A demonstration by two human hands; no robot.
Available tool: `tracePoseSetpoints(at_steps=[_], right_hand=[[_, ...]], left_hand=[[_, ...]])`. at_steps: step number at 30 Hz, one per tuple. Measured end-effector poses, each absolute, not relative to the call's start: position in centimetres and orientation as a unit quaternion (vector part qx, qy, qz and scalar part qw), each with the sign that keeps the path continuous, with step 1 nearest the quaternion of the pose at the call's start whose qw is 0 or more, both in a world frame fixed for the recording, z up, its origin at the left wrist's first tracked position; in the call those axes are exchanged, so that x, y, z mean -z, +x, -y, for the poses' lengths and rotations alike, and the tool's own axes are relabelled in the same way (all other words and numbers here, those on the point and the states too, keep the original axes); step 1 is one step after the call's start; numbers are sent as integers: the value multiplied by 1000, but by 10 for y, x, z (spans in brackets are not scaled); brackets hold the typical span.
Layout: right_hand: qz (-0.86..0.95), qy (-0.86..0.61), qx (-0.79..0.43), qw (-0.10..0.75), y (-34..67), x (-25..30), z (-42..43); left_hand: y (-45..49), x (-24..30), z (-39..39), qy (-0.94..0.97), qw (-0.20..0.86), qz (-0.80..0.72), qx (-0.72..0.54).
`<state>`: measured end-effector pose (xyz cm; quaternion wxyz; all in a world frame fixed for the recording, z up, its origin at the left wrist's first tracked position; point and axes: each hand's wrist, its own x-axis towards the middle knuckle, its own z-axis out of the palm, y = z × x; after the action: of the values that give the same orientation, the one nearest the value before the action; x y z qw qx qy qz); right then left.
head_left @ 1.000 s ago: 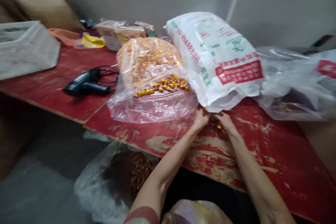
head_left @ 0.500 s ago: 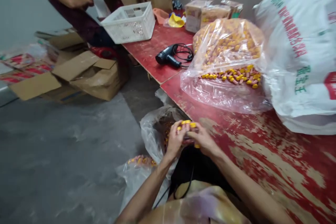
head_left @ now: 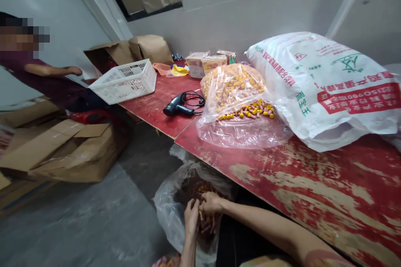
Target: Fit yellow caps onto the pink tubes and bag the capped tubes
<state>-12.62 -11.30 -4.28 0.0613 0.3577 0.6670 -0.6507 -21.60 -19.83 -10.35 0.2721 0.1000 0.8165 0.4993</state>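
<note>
Both my hands are down inside a clear plastic bag (head_left: 171,212) that stands on the floor below the red table's (head_left: 313,192) front edge. My left hand (head_left: 191,215) and my right hand (head_left: 211,203) are side by side, fingers curled over small yellow and pink pieces (head_left: 206,223) lying in the bag. What the fingers hold is hidden. On the table lies another clear bag (head_left: 234,100) full of the same yellow-capped pieces, some spilling at its mouth.
A large white printed sack (head_left: 322,83) lies on the table at the right. A black heat gun (head_left: 177,108) with its cord, a white crate (head_left: 125,81) and wrapped boxes (head_left: 205,63) sit farther back. Open cardboard boxes (head_left: 62,150) lie on the floor; another person (head_left: 46,79) stands at left.
My hands moved from the table's edge, carrying yellow-capped pieces, down into the floor bag. The camera swung left and then tilted up.
</note>
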Motion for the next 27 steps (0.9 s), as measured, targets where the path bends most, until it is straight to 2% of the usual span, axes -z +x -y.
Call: tracePoseSetpoints(at_steps=[3, 7, 12, 14, 17, 20, 22, 25, 27], right_hand=[[-709, 314, 632, 2, -93, 20, 102], [-762, 272, 563, -169, -20, -17, 78], [-754, 408, 343, -384, 107, -37, 35], [-724, 486, 229, -433, 159, -30, 13], [-707, 556, 61, -432, 225, -8, -25], [-754, 540, -77, -366, 262, 12, -63], [-781, 546, -105, -284, 271, 18, -91], [-777, 606, -73, -151, 272, 16, -142], [-748, 645, -72, -139, 271, 14, -177]], left_hand=[[-219, 72, 167, 219, 189, -815, -502], [-193, 12, 90, 446, 57, -745, -493], [-170, -29, -37, 583, -7, -741, -333], [-172, -29, -83, 584, -18, -759, -289], [-179, -25, -134, 576, -31, -783, -233], [-179, -25, -164, 590, -33, -788, -173], [-179, -26, -177, 606, -36, -782, -144], [-187, -23, -190, 634, -57, -762, -120], [-195, -17, -191, 649, -87, -751, -87]])
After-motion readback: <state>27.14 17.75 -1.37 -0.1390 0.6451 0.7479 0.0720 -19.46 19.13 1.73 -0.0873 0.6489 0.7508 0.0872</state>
